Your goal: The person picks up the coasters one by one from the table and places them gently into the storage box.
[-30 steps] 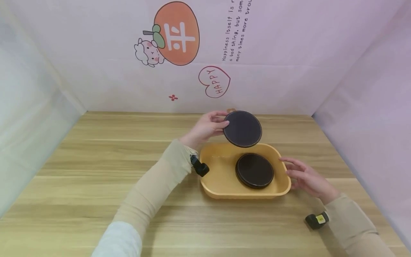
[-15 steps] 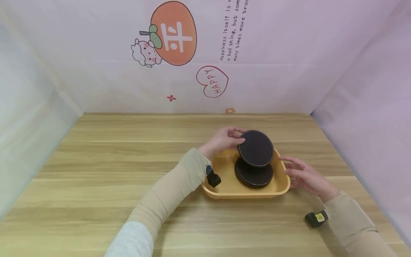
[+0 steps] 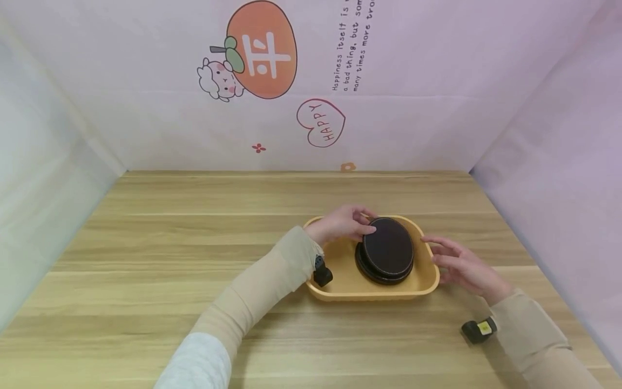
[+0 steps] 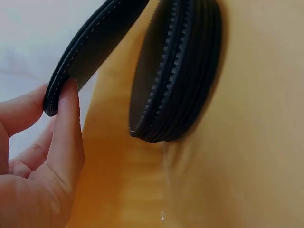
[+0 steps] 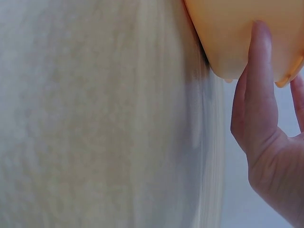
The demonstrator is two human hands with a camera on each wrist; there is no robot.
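My left hand [image 3: 342, 223] pinches the edge of a round dark leather coaster [image 3: 389, 246] with light stitching. The coaster is tilted just above a stack of similar coasters [image 3: 369, 270], which it mostly covers in the head view. In the left wrist view, a gap shows between the held coaster [image 4: 95, 42] and the stack [image 4: 185, 80]. The stack lies in the right half of a yellow plastic tray [image 3: 340, 278]. At the tray's right end, my right hand [image 3: 466, 267] touches the rim and outer wall with fairly straight fingers.
The tray stands on a wood-grain table [image 3: 170, 243]. Behind the table rises a pale printed cloth [image 3: 413, 119], with more cloth along the left and right sides. A black wrist camera [image 3: 477, 330] hangs beside the right sleeve.
My left hand has carried the coaster rightward, toward me and down, from beyond the tray to just over the stack. My right hand has stayed at the tray's end.
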